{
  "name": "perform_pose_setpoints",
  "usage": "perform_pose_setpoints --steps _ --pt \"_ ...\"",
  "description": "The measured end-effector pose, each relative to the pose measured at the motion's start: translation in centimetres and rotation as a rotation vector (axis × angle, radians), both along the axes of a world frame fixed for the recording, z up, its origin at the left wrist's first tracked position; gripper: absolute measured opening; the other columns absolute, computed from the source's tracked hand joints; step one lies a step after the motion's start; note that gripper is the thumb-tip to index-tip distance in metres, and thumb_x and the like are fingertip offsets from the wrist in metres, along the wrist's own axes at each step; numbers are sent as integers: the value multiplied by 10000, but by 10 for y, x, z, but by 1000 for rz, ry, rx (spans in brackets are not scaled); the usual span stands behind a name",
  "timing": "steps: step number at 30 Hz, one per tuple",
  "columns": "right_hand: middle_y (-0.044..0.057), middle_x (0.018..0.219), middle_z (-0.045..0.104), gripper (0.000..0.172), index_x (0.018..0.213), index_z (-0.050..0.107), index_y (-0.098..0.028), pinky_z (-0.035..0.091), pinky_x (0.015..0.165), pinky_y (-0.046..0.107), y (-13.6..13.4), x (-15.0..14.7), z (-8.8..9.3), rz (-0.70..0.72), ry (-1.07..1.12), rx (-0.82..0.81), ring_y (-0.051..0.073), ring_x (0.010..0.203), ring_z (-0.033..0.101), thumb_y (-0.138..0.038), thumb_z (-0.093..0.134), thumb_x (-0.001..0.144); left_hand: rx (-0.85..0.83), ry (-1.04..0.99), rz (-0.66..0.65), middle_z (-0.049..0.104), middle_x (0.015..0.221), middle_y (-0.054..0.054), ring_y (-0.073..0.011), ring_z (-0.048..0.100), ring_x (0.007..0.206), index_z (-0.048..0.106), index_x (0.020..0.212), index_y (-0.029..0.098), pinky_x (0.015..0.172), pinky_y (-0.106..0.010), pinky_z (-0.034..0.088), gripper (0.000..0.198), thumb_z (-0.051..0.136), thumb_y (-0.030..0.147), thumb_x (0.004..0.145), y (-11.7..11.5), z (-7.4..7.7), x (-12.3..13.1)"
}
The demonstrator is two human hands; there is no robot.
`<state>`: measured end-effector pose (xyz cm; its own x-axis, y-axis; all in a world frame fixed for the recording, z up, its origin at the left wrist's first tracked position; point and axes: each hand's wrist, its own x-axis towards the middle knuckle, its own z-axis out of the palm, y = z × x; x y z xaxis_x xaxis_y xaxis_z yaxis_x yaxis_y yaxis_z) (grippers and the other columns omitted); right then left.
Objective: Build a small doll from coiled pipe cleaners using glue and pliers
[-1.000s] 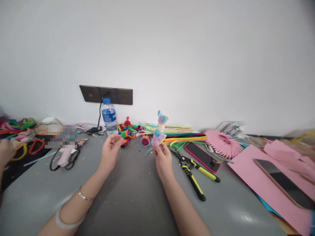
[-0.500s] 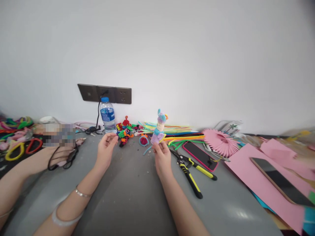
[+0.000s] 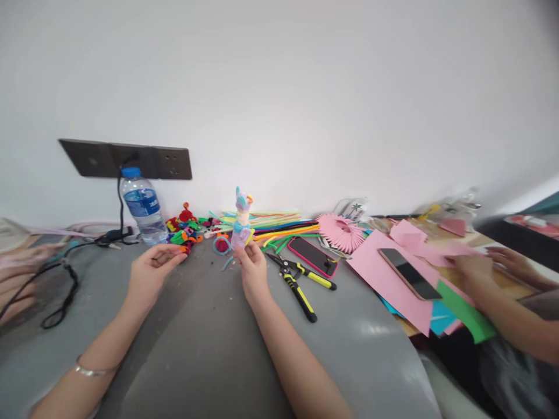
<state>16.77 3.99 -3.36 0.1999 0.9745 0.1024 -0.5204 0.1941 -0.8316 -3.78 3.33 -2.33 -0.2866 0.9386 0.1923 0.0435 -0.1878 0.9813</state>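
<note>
My right hand (image 3: 252,269) pinches the bottom of a small pipe-cleaner figure (image 3: 241,219), purple, blue and cream, and holds it upright over the grey table (image 3: 209,349). My left hand (image 3: 152,269) hovers to its left, palm up, fingers loosely curled, with nothing in it. A heap of small coloured pipe-cleaner pieces (image 3: 187,228) lies just beyond my left hand. Yellow-handled pliers (image 3: 297,280) lie right of my right hand.
A water bottle (image 3: 140,205) stands under a dark wall socket strip (image 3: 126,159). Pipe-cleaner sticks (image 3: 279,224), a pink-cased phone (image 3: 312,256), a pink paper fan (image 3: 341,230) and pink paper with another phone (image 3: 408,272) lie to the right. Another person's hands (image 3: 476,269) work there; a blurred hand (image 3: 20,273) is at left.
The view has swung to the right, so everything sits further left in frame. A person's hands at the pink paper have come into view. My right hand still holds the figure.
</note>
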Motion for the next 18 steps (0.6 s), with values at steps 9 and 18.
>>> perform_pose_setpoints --steps 9,18 --pt "26 880 702 320 916 644 -199 432 629 256 -1 -1 1 29 -11 -16 154 720 579 -361 753 663 -39 -3 -1 774 871 -91 -271 718 882 723 852 170 893 -434 566 464 880 435 504 -1 3 4" --pt "30 870 696 327 921 638 -200 428 627 258 -2 -1 -1 45 -77 -12 152 703 572 -381 745 671 20 98 -62 768 871 -98 -237 700 815 740 843 187 784 -375 576 373 852 431 583 -1 0 2"
